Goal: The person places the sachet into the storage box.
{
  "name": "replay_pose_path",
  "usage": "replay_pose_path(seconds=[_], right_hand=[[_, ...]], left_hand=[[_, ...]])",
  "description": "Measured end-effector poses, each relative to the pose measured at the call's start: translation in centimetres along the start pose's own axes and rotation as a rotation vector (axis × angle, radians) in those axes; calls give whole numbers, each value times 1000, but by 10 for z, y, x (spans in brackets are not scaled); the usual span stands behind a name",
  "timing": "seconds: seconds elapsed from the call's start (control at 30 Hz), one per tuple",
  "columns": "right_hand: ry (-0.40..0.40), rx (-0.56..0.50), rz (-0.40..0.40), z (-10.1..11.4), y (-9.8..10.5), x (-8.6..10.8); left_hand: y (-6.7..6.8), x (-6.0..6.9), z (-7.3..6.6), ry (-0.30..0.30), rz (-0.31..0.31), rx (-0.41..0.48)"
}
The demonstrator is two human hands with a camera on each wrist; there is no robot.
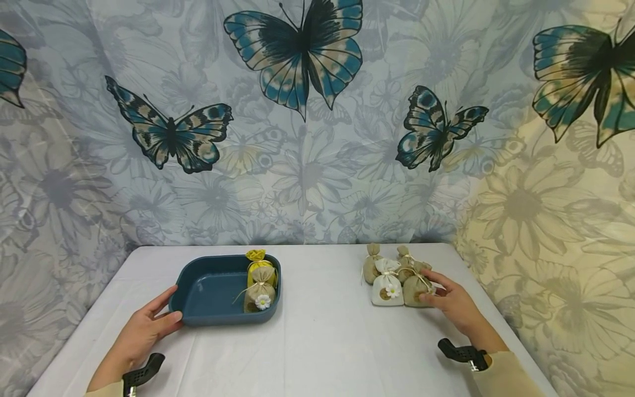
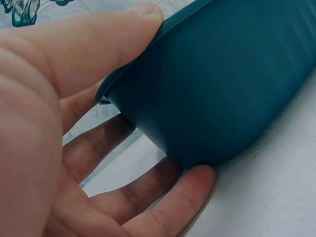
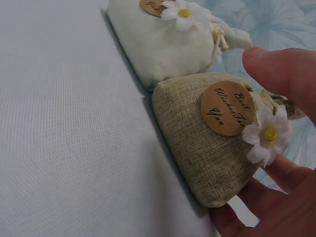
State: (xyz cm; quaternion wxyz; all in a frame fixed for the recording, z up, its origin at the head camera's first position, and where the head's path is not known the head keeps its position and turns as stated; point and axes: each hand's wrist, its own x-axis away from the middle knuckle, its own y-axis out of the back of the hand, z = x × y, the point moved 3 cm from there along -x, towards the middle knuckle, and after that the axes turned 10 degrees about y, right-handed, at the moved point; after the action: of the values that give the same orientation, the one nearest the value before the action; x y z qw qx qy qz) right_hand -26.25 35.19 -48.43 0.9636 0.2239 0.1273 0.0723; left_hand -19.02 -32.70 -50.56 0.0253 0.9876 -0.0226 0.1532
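Note:
My left hand holds the left end of a blue rectangular tray. In the left wrist view its thumb lies at the rim, and the fingers touch the outer wall. Inside the tray's right end are a yellow pouch and a beige pouch with a white flower. My right hand is around a tan drawstring pouch with a round paper label and a daisy. The thumb is near its neck, while the other fingers are partly hidden behind it. Beside it stands a white pouch.
Two more tan pouches stand behind, one at the back left and one at the back right. A white cloth covers the table. Behind the table hangs a butterfly-print curtain, which also lines both sides.

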Motion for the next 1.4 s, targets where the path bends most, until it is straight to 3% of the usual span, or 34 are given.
replay_pose_path(seconds=[0.47,0.87,1.17,1.4], right_hand=[[-17,14,14,-5,-2,-2],[42,280,5,-7,-7,-2],[66,371,22,-9,-7,-1],[86,397,-7,-13,-5,2]], left_hand=[[0,0,0,-6,9,15],[0,-1,2,-4,-5,-3],[-1,0,0,-2,-5,2],[0,0,0,-7,-2,-6]])
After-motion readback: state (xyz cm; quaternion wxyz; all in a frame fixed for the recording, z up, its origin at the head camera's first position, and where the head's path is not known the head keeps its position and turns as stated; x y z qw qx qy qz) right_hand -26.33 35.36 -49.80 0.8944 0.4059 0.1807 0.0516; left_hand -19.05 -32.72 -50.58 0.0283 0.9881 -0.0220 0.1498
